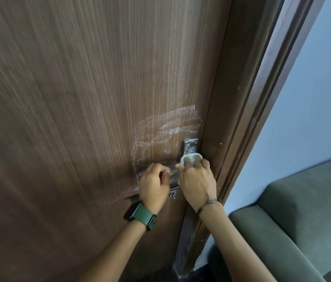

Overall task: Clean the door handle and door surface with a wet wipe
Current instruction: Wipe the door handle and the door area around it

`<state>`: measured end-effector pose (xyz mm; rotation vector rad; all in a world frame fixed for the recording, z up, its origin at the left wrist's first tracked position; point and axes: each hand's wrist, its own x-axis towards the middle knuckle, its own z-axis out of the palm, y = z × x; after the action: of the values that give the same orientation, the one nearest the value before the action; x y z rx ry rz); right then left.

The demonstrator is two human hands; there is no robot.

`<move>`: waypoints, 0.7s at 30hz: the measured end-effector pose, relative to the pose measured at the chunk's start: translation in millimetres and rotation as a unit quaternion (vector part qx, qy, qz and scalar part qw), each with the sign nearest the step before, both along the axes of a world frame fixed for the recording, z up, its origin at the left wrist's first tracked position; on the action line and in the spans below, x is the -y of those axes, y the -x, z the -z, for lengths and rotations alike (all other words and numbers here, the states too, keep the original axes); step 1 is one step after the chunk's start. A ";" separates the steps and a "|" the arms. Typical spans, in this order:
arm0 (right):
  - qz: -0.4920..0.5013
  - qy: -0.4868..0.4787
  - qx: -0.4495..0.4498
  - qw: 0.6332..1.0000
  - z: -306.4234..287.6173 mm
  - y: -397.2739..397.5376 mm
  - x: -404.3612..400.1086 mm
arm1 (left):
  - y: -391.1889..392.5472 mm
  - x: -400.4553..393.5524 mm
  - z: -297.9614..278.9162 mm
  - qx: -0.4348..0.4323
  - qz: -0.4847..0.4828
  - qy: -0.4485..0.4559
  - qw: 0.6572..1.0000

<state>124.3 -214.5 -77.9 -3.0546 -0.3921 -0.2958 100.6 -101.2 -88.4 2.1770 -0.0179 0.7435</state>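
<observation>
Left hand (154, 184): fingers curled round the metal door handle (173, 175), watch (140, 215) on the wrist.
Right hand (196, 178): fingertips pinch the wet wipe (190, 158) against the handle plate (190, 146).
Door (79, 98): whitish wiping streaks (166, 129) above and left of the plate.
Far right: door frame (248, 119).

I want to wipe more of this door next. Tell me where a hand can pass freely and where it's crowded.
Free: the wide door panel left of and above the wet smear. Crowded: around the handle plate, where the right hand presses the wipe and the left hand grips the lever, close to the frame.
</observation>
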 end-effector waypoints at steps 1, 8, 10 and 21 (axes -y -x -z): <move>0.002 -0.002 -0.008 1.000 -0.6 -2.3 -0.3 | -0.6 -0.6 -0.1 0.000 -0.003 -0.002 1.000; 0.039 -0.092 -0.001 0.995 0.1 1.9 -4.0 | -0.1 -0.8 -1.0 -0.003 0.000 -0.010 1.000; 0.035 -0.083 -0.008 0.996 2.0 4.6 -6.2 | 0.1 -1.7 -1.3 -0.009 0.000 -0.014 1.000; 0.049 -0.257 -0.024 0.965 2.8 11.4 0.1 | 1.6 0.1 -0.7 -0.015 -0.001 -0.003 1.000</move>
<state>112.9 -214.6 -80.8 -2.5671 -0.1318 -0.2761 99.0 -101.3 -87.7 2.1931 -0.0038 0.7128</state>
